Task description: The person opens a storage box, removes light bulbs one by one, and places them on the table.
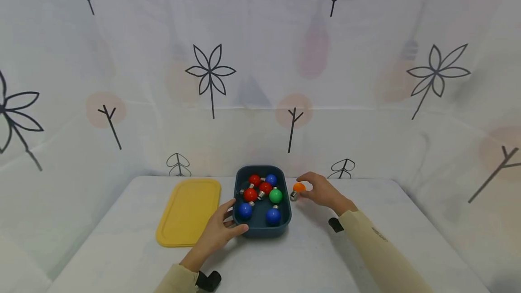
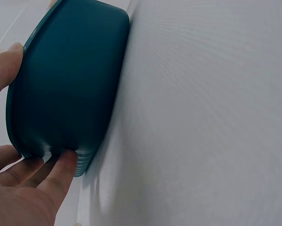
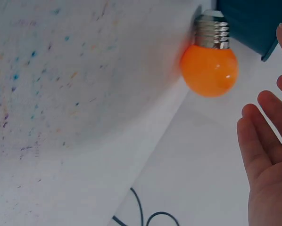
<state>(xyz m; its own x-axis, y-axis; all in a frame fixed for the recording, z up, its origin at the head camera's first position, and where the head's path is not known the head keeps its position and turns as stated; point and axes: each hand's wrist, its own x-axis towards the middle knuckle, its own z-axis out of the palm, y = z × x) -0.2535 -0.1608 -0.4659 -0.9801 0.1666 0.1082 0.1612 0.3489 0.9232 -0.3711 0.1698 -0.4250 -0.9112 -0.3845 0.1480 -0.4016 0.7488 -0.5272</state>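
My left hand (image 1: 217, 232) holds the dark teal bin (image 1: 262, 232) by its near left corner, the thumb at the near rim and the fingers against the left side. Several round light bulbs with metal screw bases lie in the bin: red bulbs, blue bulbs and a green bulb (image 1: 275, 196). On the table just right of the bin lies an orange bulb (image 3: 209, 70), its metal base towards the bin. My right hand (image 1: 321, 190) reaches around this bulb with fingers spread; in the right wrist view a gap shows between fingertips and bulb.
A yellow tray (image 1: 189, 211) lies flat on the white table (image 1: 317, 257), left of the bin. Behind the table's far edge hangs a pale cloth (image 1: 252, 139) printed with leaves and twigs. Dark bands sit at both wrists.
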